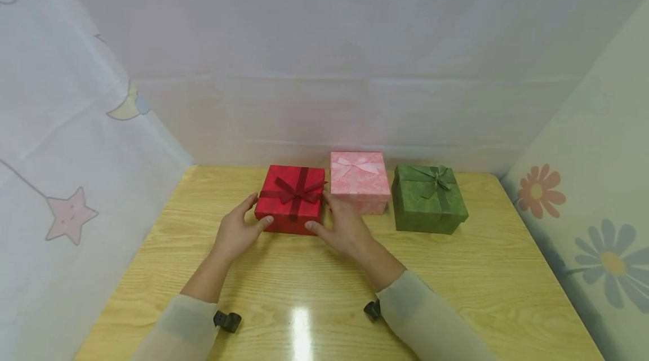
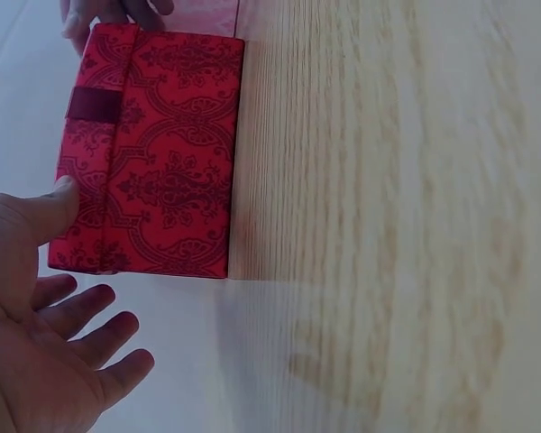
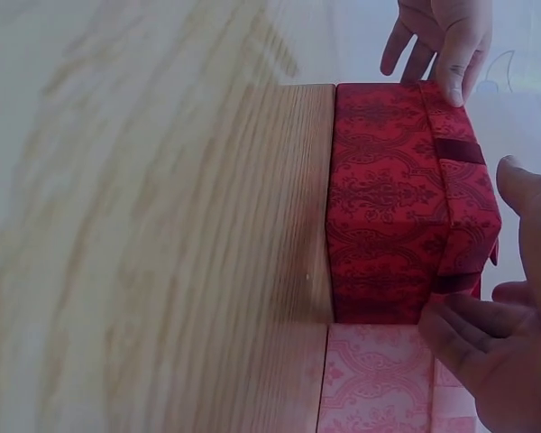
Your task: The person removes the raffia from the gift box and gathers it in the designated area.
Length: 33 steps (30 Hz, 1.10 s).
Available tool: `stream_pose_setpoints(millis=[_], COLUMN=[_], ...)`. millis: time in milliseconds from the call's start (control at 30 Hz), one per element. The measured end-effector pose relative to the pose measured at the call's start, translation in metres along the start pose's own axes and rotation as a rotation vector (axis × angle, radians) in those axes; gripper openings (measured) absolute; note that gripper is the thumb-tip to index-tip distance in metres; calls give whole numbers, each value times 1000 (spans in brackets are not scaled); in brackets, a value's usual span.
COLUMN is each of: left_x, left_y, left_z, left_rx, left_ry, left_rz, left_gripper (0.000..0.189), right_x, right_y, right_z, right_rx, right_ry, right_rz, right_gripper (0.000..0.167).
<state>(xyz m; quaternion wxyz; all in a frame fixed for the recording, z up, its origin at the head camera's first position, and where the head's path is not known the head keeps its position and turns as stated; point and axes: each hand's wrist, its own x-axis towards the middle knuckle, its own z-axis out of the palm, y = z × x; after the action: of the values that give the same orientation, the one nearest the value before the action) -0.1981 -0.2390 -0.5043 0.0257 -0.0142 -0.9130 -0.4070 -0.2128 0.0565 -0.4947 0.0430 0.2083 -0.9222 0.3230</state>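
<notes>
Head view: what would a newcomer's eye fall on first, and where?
Probably the bright red, dark-ribboned gift box on the pale wooden table, flanked by the bare left hand and bare right hand. To its right sits the pale pink gift box with a bow, and farther right the green gift box with a bow.

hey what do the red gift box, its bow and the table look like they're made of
Red gift box: probably cardboard covered in patterned paper or fabric, judging by crisp edges and scrollwork. Bow: likely fabric ribbon, flat and folded; sheen unclear. Table: glossy wood or laminate, given grain and bright reflection.
</notes>
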Motion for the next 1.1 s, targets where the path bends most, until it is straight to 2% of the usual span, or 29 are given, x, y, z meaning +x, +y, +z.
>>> stream_pose_setpoints(millis=[133,400,633,867,1100], left_x=[0,0,-1,-1,-1], left_y=[1,0,0,3,3], left_z=[0,2,2,3,3], left_rx=[-13,-33,-36,-9,-34], left_ry=[3,18,23,33,43], left_rz=[-15,-4,-4,22,23], left_gripper=[87,81,81,79,78], right_x=[2,5,6,6,6], right_y=[-1,-2,-2,-2,-3], right_z=[3,7,10,10,11], right_rx=[-14,-30,-33,-40,-22], right_ry=[-22,-37,-22,3,25], right_rz=[34,56,39,-1,-35], right_gripper=[95,91,84,80,78])
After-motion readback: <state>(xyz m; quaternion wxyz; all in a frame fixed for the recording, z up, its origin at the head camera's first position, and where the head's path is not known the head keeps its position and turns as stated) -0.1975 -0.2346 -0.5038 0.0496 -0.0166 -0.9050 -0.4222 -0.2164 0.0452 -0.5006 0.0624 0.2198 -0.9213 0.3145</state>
